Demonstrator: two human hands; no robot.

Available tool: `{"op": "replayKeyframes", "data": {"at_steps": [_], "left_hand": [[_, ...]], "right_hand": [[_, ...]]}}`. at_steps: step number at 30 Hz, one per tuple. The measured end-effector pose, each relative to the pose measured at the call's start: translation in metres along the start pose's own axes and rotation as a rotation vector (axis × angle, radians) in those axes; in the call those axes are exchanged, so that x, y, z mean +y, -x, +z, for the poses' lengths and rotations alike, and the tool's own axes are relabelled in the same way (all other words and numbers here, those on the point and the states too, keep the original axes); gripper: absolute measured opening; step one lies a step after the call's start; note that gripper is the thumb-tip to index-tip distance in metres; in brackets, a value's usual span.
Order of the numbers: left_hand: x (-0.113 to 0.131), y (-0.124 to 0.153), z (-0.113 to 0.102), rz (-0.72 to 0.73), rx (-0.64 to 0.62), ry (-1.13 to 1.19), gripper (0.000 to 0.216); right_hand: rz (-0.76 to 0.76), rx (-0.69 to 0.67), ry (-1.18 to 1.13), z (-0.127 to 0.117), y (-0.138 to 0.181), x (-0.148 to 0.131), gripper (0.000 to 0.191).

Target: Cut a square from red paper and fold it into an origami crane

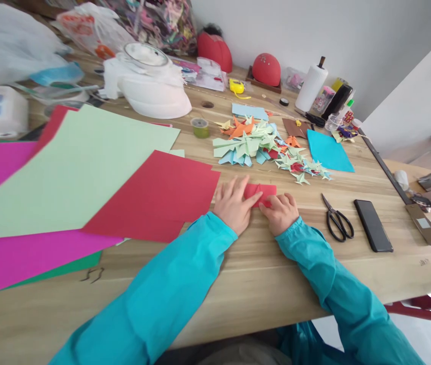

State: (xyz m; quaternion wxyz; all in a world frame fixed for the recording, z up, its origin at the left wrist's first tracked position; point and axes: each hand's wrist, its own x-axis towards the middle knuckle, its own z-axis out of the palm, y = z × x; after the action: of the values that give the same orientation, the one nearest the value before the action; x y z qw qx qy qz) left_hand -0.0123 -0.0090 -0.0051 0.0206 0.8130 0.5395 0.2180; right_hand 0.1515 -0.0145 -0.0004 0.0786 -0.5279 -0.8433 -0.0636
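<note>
A small folded red paper (264,190) lies flat on the wooden table (261,274) in front of me. My left hand (234,204) rests on its left part, fingers stretched out and pressing down. My right hand (281,212) has its fingers curled and pinched on the paper's lower right edge. Both arms wear teal sleeves. Just beyond the paper sits a pile of folded paper shapes (264,148) in pale green, blue, orange and red.
Large sheets lie to the left: red (158,195), pale green (74,167), magenta (17,253). Black scissors (337,220) and a black phone (373,225) lie to the right, a blue sheet (328,151) behind them. White bowl-like containers (150,83), plastic bags, a paper towel roll (311,87) crowd the back.
</note>
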Motion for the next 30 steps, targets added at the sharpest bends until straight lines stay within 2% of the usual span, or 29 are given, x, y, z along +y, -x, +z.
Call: {"op": "replayKeyframes", "data": {"at_steps": [3,6,12,19,25,30], "left_hand": [[0.007,0.001,-0.001,0.191,0.016,-0.012,0.03],[0.015,0.005,0.003,0.276,-0.006,-0.057,0.032],[0.021,0.01,0.012,0.319,0.004,-0.132,0.03],[0.018,0.011,0.014,0.347,0.082,-0.173,0.031],[0.018,0.011,0.012,0.347,0.078,-0.159,0.033],[0.022,0.009,0.006,0.306,0.009,-0.146,0.044]], "right_hand": [[-0.008,0.004,0.009,0.0,0.0,-0.001,0.028],[-0.004,0.03,0.025,0.001,0.0,-0.003,0.029],[-0.043,0.062,0.023,0.004,0.005,-0.006,0.027],[-0.047,0.13,-0.035,0.012,0.014,0.01,0.026],[0.041,0.144,-0.017,0.01,0.02,0.019,0.022],[0.037,0.179,-0.067,0.015,0.019,0.025,0.02]]}}
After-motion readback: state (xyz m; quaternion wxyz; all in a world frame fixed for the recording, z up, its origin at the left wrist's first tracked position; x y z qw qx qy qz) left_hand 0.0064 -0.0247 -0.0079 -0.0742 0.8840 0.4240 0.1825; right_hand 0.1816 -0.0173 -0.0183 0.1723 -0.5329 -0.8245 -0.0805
